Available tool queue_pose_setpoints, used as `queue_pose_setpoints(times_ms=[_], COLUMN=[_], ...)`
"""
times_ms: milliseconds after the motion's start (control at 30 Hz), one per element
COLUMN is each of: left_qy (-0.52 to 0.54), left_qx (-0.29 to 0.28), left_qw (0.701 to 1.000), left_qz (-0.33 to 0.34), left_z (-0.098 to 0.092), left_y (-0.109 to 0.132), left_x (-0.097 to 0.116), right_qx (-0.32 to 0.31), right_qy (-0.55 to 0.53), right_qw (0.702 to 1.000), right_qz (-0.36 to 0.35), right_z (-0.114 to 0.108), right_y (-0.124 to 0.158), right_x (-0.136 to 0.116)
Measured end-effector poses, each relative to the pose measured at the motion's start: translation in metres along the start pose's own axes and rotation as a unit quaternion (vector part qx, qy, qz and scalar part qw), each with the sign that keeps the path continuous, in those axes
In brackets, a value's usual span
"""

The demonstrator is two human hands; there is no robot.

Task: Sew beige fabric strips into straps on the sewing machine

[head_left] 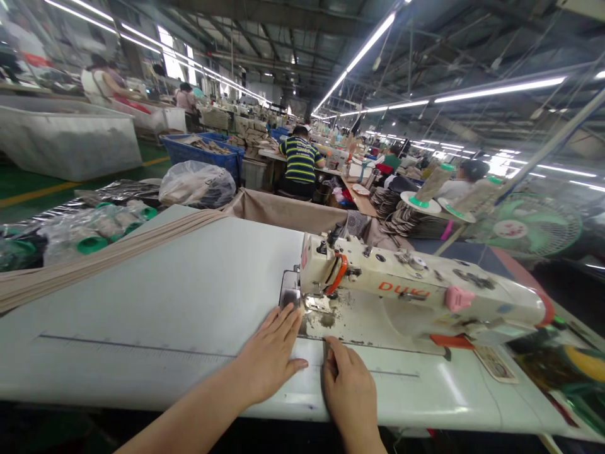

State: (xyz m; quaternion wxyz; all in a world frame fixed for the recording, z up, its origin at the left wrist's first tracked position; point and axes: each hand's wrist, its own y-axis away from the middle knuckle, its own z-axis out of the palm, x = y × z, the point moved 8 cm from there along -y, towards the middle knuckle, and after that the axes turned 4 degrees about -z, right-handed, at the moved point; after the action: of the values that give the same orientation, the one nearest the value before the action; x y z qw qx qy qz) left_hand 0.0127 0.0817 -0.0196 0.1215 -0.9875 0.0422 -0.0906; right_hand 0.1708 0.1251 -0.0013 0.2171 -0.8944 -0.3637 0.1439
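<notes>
"How do the hands look in the head view?"

"The left hand (271,359) lies flat, fingers extended to the metal slide plate (290,296). The right hand (350,378) is curled close by; I can't tell whether it pinches anything."

"And the industrial sewing machine (401,277)?"

"Just beyond both hands, on the pale worktable (165,296). Beige fabric strips (118,254) lie along the far left edge."

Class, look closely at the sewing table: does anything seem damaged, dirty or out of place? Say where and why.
Yes: dark, patchy marks on the bed of the sewing machine, near the left hand. They stand out against the pale surface; whether they are wear or grime, I cannot tell.
</notes>
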Motion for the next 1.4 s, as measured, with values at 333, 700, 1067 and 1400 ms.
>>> queue_pose_setpoints(times_ms=[333, 700, 1067, 1400], left_qy=[0.029, 0.072, 0.167, 0.173], left_qx=[-0.019, 0.006, 0.011, 0.037], left_qw=[0.999, 0.996, 0.986, 0.984], left_qz=[-0.03, -0.043, -0.008, 0.015], left_z=[-0.002, -0.002, -0.015, -0.007], left_y=[-0.018, -0.03, -0.088, -0.119], left_x=[-0.018, -0.027, -0.068, -0.07], right_qx=[0.021, 0.006, 0.01, -0.017], right_qy=[-0.008, -0.009, -0.02, -0.033], right_qw=[1.0, 1.0, 1.0, 0.999], right_qz=[-0.003, 0.007, 0.003, 0.027], right_z=[-0.002, 0.003, 0.0, 0.003], right_y=[0.0, 0.002, 0.0, 0.002], right_x=[-0.001, 0.002, 0.002, 0.004])
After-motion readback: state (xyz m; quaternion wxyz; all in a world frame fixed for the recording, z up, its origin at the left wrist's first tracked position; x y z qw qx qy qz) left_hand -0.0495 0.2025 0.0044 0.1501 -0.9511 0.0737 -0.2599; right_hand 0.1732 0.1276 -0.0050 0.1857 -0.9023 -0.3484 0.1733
